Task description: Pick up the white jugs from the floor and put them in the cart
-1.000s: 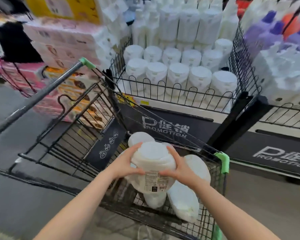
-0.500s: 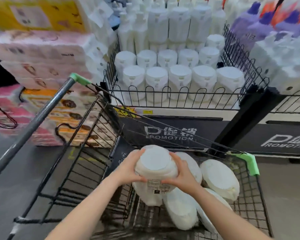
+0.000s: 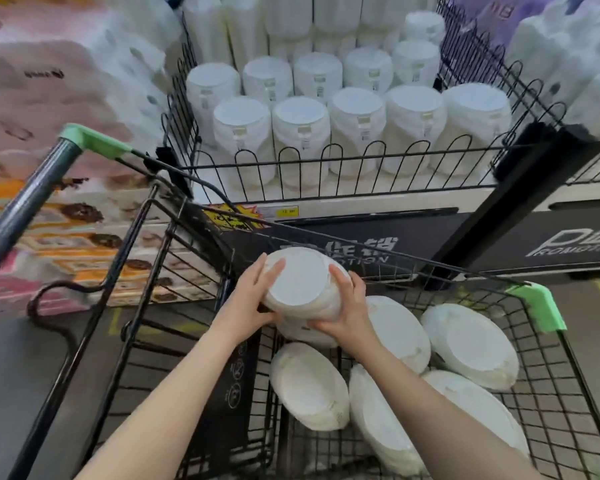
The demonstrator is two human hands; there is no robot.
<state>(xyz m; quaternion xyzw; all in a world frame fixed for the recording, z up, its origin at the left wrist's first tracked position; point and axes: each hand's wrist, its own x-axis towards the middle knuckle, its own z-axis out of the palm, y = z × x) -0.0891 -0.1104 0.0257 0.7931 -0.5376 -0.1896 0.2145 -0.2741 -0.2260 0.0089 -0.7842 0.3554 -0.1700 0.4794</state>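
Observation:
A white jug point(image 3: 300, 284) is clasped between my left hand point(image 3: 250, 303) and my right hand point(image 3: 349, 315), its flat base turned up toward me. I hold it inside the black wire cart point(image 3: 534, 393), near the cart's back left corner, above other jugs. Several white jugs lie on their sides in the basket, among them one point(image 3: 309, 386) just below my hands and one point(image 3: 471, 344) at the right. The held jug's lower part is hidden by my hands.
The cart's grey handle point(image 3: 25, 209) with a green end cap runs up the left. Ahead stands a wire display bin point(image 3: 326, 181) full of upright white jugs. Pink packaged goods point(image 3: 49, 168) are stacked at the left, white packs point(image 3: 568, 64) at the right.
The jug has gone lower and further forward into the cart, tipping so its base faces me. My view has moved closer over the basket.

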